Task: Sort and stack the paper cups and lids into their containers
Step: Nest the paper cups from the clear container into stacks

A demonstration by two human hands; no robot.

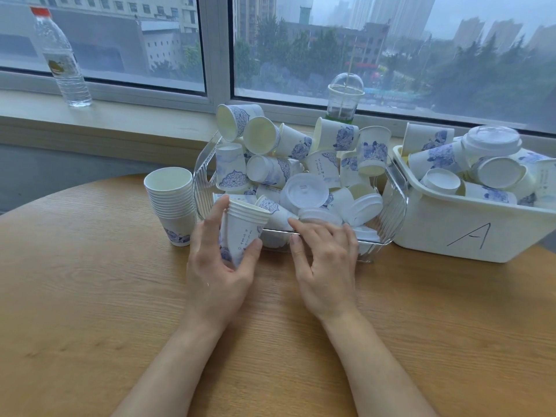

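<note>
Mid cup-stacking: my left hand (219, 266) grips nested cups (243, 230); right hand (326, 266) open at clear tray (397, 203), next cup needed.

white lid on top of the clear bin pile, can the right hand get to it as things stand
Probably yes. The right hand is open and holds nothing, fingers at the clear bin front rim. The white lid lies uncovered on top just beyond, with nothing between.

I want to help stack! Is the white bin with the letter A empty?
No, the white bin marked A is heaped with paper cups and lids.
</note>
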